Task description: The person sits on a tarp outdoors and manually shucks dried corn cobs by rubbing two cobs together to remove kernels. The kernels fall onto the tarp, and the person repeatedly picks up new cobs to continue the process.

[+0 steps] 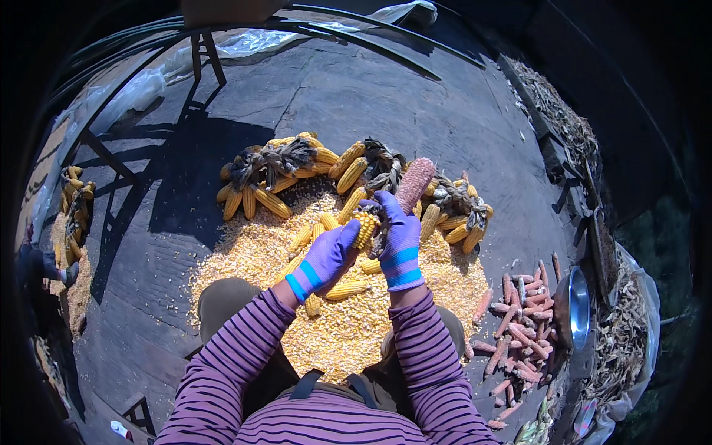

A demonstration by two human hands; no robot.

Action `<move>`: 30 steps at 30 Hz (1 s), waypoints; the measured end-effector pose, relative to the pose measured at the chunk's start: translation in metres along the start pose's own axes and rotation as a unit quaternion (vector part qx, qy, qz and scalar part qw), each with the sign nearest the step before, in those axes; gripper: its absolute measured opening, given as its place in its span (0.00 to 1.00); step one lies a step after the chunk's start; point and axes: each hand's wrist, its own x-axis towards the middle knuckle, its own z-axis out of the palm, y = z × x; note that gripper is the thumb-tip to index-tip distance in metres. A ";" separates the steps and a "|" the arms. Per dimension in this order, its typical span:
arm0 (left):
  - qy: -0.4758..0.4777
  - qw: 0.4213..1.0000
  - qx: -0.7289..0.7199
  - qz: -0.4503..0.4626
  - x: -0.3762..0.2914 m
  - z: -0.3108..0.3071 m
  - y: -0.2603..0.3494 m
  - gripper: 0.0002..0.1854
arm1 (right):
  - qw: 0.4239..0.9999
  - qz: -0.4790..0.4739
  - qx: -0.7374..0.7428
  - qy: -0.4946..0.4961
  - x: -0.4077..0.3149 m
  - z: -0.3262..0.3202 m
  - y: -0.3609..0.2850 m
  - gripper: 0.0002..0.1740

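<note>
My left hand (pixel 331 253), in a purple glove with blue bands at the cuff, grips a yellow ear of corn (pixel 366 231). A bare reddish corn cob (pixel 416 182) is in my right hand (pixel 399 239), gloved alike, and slants up past its fingers. Both hands are close together, and dark dried husk shows between them. Beneath lies a broad heap of loose corn kernels (pixel 339 339), with several loose ears (pixel 346 290) on top. Beyond my hands, braided dark husks (pixel 275 161) tie ears into bunches along the heap's far side.
Stripped cobs (pixel 523 334) lie piled to the right, beside a shiny metal bowl (pixel 578 308). Dry husks (pixel 617 339) line the right edge. At far left, another person's foot (pixel 71 273) is near more corn (pixel 75 194). A wooden ladder-like frame (pixel 208 58) stands beyond.
</note>
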 end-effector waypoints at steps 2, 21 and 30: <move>0.049 0.986 0.150 -0.056 0.001 -0.001 -0.004 0.36 | 1.000 -0.007 -0.009 -0.022 -0.006 0.004 0.000 0.14; -0.096 0.910 -0.314 -0.254 -0.003 0.000 0.018 0.42 | 0.995 -0.084 -0.061 -0.002 0.008 0.000 0.010 0.16; 0.132 0.939 0.316 -0.012 -0.006 0.018 0.008 0.34 | 0.998 -0.042 -0.032 -0.021 -0.004 0.005 0.016 0.13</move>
